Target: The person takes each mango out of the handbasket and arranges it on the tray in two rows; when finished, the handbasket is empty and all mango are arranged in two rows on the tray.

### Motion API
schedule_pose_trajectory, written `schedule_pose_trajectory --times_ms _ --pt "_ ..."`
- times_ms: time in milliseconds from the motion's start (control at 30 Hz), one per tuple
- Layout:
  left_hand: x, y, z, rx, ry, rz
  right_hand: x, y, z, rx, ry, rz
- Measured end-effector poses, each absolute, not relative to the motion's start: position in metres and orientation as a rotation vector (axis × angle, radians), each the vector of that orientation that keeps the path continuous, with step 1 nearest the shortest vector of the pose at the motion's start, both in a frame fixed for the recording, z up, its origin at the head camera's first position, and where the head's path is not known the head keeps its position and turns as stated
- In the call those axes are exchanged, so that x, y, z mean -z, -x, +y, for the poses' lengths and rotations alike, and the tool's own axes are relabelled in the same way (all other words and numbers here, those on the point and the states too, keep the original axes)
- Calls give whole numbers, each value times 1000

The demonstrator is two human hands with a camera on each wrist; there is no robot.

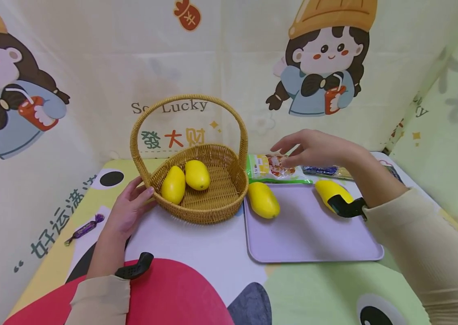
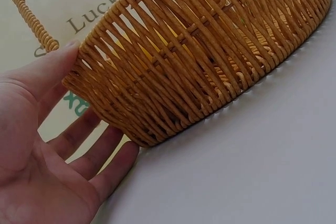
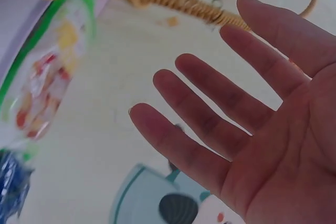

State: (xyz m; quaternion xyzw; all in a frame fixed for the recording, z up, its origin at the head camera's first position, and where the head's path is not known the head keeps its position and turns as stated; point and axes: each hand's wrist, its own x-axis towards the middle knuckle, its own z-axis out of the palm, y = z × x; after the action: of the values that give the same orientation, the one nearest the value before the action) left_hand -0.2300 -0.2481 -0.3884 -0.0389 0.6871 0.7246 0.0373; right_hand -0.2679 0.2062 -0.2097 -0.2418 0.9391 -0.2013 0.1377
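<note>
The left hand point(image 1: 130, 208) holds the left end of a wicker basket point(image 1: 204, 218), thumb at the rim and fingers point(image 2: 113, 169) spread along the outer side. Two yellow mangoes lie in the basket, one mango point(image 1: 173, 185) nearer its left wall and another mango point(image 1: 197, 175) beside it. My right hand point(image 1: 318, 146) is raised behind the tray, in front of the wall cloth. It holds nothing, and its fingers point(image 3: 210, 114) are spread. On the lilac tray point(image 1: 314, 239) sit a mango point(image 1: 263, 200) at the left and a mango point(image 1: 331, 192) at the right, partly covered by the wrist camera.
Behind the tray lies a green-edged snack bag point(image 1: 275, 168), with a blue packet point(image 1: 326, 171) to its right. A purple wrapped candy point(image 1: 84, 230) is at the left. The basket's tall handle point(image 1: 189, 97) arches upward. A patterned cloth wall point(image 1: 229, 40) closes off the back.
</note>
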Motion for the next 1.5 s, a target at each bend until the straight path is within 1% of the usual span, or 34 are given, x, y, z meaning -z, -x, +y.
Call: schedule_pose_trajectory --times_ms 267,600,800,967,1233,1500 --pt "390 230 -250 -2219 137 2114 201 277 166 614 765 2644" --pt "390 230 -252 -2235 133 2095 201 286 113 412 846 2604" --pt "393 234 -250 -2227 132 2100 212 296 86 298 848 2554" --pt "392 232 -255 -2188 146 2127 224 309 57 266 863 2517" --pt "391 230 -256 -2223 149 2104 227 325 17 325 732 2529" --pt "388 233 -248 -2209 141 2116 239 337 5 367 665 2498"
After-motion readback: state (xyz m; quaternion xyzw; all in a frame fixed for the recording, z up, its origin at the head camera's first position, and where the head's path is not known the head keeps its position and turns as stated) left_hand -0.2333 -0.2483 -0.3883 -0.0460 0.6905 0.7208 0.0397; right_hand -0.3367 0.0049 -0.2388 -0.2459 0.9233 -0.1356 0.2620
